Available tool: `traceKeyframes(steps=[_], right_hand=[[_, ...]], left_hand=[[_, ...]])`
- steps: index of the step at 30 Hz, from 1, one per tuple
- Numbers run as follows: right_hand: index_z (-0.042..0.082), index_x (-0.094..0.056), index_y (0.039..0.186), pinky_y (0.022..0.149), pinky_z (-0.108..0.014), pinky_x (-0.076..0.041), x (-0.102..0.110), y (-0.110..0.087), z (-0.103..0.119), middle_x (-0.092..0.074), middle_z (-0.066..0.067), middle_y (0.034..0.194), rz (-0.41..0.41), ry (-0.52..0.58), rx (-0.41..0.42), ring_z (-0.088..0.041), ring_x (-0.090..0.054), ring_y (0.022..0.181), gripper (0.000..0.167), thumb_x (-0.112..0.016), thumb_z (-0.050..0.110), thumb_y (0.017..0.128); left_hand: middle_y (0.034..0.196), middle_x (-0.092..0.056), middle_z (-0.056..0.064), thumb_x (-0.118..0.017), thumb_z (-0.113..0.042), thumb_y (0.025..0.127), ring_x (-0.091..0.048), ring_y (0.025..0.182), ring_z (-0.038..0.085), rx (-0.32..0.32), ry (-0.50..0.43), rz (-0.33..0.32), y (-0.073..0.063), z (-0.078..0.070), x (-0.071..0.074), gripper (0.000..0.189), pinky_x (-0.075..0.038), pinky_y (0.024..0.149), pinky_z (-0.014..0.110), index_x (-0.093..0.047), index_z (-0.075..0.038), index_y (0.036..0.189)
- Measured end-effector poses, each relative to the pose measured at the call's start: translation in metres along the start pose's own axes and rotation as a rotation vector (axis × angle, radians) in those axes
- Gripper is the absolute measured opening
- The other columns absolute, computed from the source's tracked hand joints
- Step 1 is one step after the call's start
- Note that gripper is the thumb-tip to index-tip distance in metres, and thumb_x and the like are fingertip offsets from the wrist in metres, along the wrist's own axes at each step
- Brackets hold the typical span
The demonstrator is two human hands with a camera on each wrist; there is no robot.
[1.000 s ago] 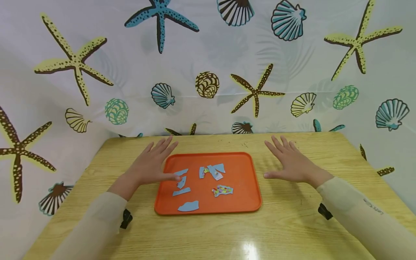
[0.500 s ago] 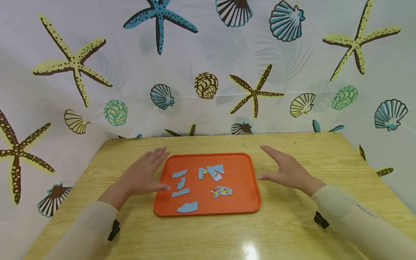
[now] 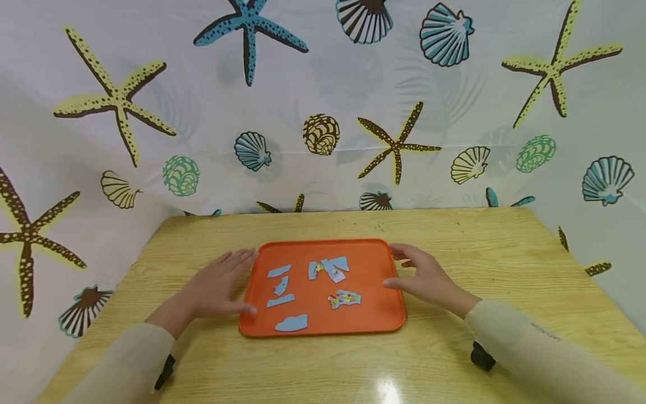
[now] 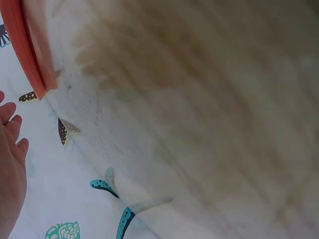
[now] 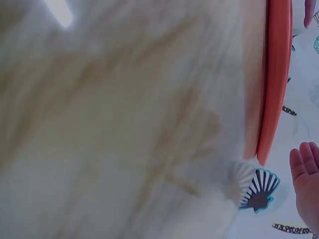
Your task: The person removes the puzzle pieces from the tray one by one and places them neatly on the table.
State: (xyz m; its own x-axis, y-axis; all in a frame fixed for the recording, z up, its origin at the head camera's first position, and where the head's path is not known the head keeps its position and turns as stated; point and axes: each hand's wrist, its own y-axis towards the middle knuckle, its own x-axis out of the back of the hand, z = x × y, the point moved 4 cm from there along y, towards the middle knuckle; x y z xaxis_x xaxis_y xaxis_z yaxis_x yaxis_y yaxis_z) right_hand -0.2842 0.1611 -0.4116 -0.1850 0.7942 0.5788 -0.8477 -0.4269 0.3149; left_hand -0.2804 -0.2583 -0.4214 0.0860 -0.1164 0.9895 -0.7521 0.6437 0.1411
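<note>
An orange-red tray (image 3: 323,322) lies on the wooden table in the head view. On it are several torn light-blue paper pieces, among them a piece with colourful print (image 3: 345,298) and a plain one (image 3: 291,323) near the front left. My left hand (image 3: 214,289) hovers at the tray's left edge, fingers extended and thumb apart. At the right edge is my right hand (image 3: 426,278), thumb and fingers spread apart with the tray's rim between them. Both wrist views show the tray's side wall (image 4: 25,50) with a gap from the hand; neither hand holds anything.
A pale wooden table (image 3: 479,247) surrounds the tray. Behind and beside it hangs a white curtain (image 3: 282,101) printed with starfish and shells. Dark wrist cameras (image 3: 483,356) sit under the sleeves.
Both hands have come down and nearer the tray. The right moved leftward to the tray's right edge; the left dropped beside the left edge. The tray and paper pieces stay put.
</note>
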Motion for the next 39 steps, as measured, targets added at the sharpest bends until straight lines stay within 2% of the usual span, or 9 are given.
traceKeyframes(steps=[7, 17, 23, 29, 31, 36, 39], right_hand=[[0.003, -0.051, 0.137, 0.091, -0.048, -0.048, -0.018, 0.002, 0.003, -0.058, -0.02, 0.121, 0.016, 0.144, -0.078, -0.035, -0.055, 0.107, 0.067, -0.082, 0.019, 0.08], [-0.004, -0.05, 0.135, 0.088, -0.038, -0.05, -0.039, 0.005, 0.007, -0.055, -0.021, 0.124, 0.064, 0.264, -0.196, -0.034, -0.054, 0.106, 0.067, -0.081, 0.019, 0.081], [-0.006, -0.051, 0.133, 0.084, -0.033, -0.051, -0.051, 0.006, 0.007, -0.057, -0.02, 0.122, 0.086, 0.266, -0.214, -0.031, -0.056, 0.102, 0.067, -0.083, 0.014, 0.078], [-0.007, -0.056, 0.126, 0.084, -0.032, -0.051, -0.056, 0.005, 0.01, -0.059, -0.02, 0.119, 0.1, 0.245, -0.211, -0.03, -0.058, 0.099, 0.059, -0.083, 0.011, 0.077], [-0.009, -0.057, 0.123, 0.084, -0.033, -0.05, -0.054, 0.003, 0.022, -0.06, -0.021, 0.119, 0.104, 0.23, -0.223, -0.033, -0.058, 0.099, 0.054, -0.082, 0.008, 0.078], [-0.006, -0.064, 0.113, 0.081, -0.033, -0.049, -0.058, 0.005, 0.022, -0.064, -0.015, 0.111, 0.104, 0.178, -0.259, -0.028, -0.056, 0.093, 0.044, -0.083, 0.008, 0.077], [0.0, -0.068, 0.107, 0.08, -0.031, -0.047, -0.065, 0.008, 0.012, -0.065, -0.007, 0.105, 0.089, 0.148, -0.286, -0.022, -0.054, 0.09, 0.04, -0.086, 0.013, 0.074]], left_hand=[[0.156, -0.027, 0.017, -0.058, -0.077, 0.076, -0.024, 0.142, 0.035, 0.024, -0.005, 0.059, -0.001, -0.003, -0.003, 0.113, -0.02, 0.114, 0.052, -0.029, 0.003, 0.15], [0.156, -0.026, 0.016, -0.054, -0.079, 0.076, -0.023, 0.143, 0.035, 0.042, 0.02, 0.105, -0.002, -0.001, -0.006, 0.114, -0.017, 0.115, 0.051, -0.029, 0.003, 0.15], [0.158, -0.024, 0.015, -0.051, -0.081, 0.076, -0.019, 0.144, 0.034, 0.073, 0.004, 0.144, -0.004, 0.001, -0.011, 0.115, -0.015, 0.116, 0.049, -0.027, 0.002, 0.151], [0.157, -0.024, 0.017, -0.051, -0.08, 0.078, -0.019, 0.144, 0.035, 0.072, -0.009, 0.151, -0.004, 0.001, -0.014, 0.113, -0.02, 0.115, 0.05, -0.027, 0.003, 0.151], [0.157, -0.024, 0.016, -0.051, -0.08, 0.077, -0.019, 0.144, 0.035, 0.075, -0.012, 0.154, -0.004, 0.001, -0.014, 0.113, -0.021, 0.115, 0.05, -0.027, 0.002, 0.151], [0.157, -0.024, 0.017, -0.051, -0.081, 0.077, -0.02, 0.144, 0.035, 0.073, -0.01, 0.153, -0.004, 0.001, -0.015, 0.114, -0.021, 0.115, 0.049, -0.027, 0.003, 0.151], [0.157, -0.024, 0.017, -0.051, -0.08, 0.077, -0.02, 0.144, 0.035, 0.068, -0.01, 0.153, -0.004, 0.001, -0.016, 0.114, -0.02, 0.115, 0.049, -0.027, 0.004, 0.151]])
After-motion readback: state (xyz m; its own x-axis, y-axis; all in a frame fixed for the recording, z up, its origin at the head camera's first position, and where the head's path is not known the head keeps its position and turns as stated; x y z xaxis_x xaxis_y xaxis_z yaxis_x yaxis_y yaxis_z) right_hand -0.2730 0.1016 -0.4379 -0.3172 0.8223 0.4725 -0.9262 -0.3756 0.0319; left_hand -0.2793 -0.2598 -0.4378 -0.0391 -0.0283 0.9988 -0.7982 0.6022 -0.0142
